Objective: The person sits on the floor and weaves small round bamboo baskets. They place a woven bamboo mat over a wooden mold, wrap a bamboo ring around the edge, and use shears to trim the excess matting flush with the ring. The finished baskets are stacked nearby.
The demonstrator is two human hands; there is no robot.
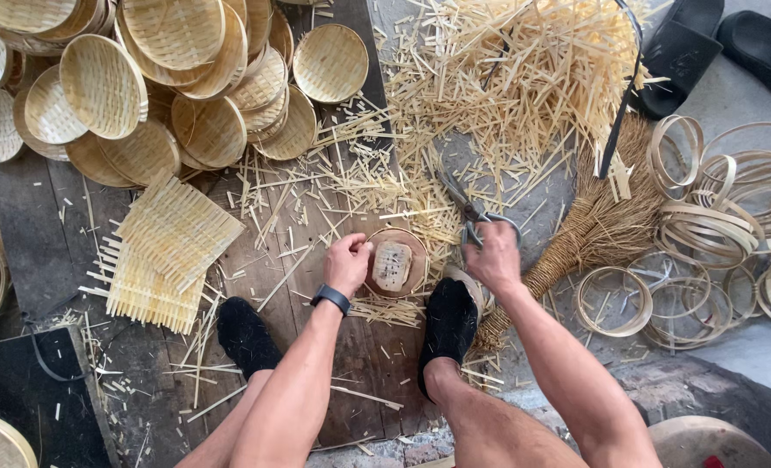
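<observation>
Viewed from the head camera, a person sits over a dark wooden floor board (56,234), both black-socked feet planted on it. The left hand (348,263) presses its closed fingers on the rim of a small round woven tray (394,263), which lies flat on the board between the feet; judged from the pose, the pressure keeps the tray from sliding. The right hand (494,258) has its grip closed around the handles of a pair of scissors (463,208), blades pointing away from the body and just beside the tray's far edge. A black wristband (331,299) sits on the left wrist. Loose bamboo offcuts (507,78) are strewn ahead, thickest at upper right. Finished woven trays (177,78) are stacked at upper left, square woven mats (164,251) lie near the left foot, bamboo hoops (715,225) are heaped at right, and a straw broom (593,234) rests beside the right hand, all near the seated worker.
</observation>
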